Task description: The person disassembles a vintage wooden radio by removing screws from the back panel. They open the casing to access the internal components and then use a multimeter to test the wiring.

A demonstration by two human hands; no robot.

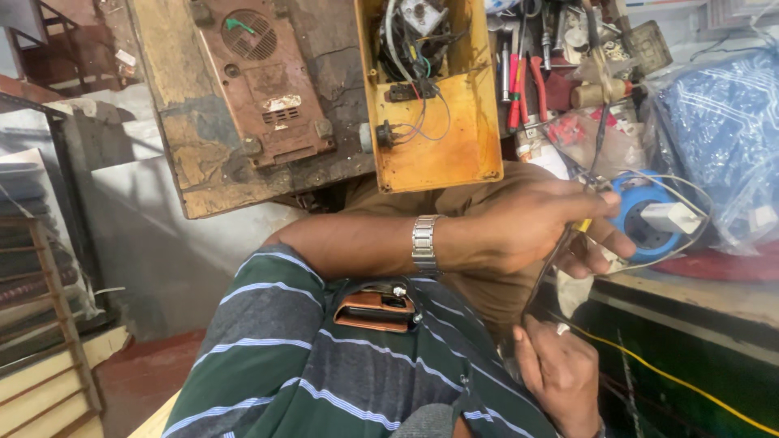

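Observation:
My left hand point(540, 227), with a metal watch on its wrist, is closed on a thin yellow-handled tool point(583, 225) and a dark cable point(545, 272). The cable runs down to my right hand point(560, 377), which pinches its lower end. Both hands are over my lap in brown trousers. Just beyond the left hand lies a blue round cable reel point(641, 231) with a white plug point(669, 217) on it. Thin white wires loop around the reel.
An open yellow metal box point(454, 138) with loose wiring stands beside a worn brown panel point(260, 89). Red-handled pliers point(527, 85) and other tools clutter the shelf. A blue plastic bag point(722, 122) lies at the right. A yellow wire point(665, 377) crosses the dark bench front.

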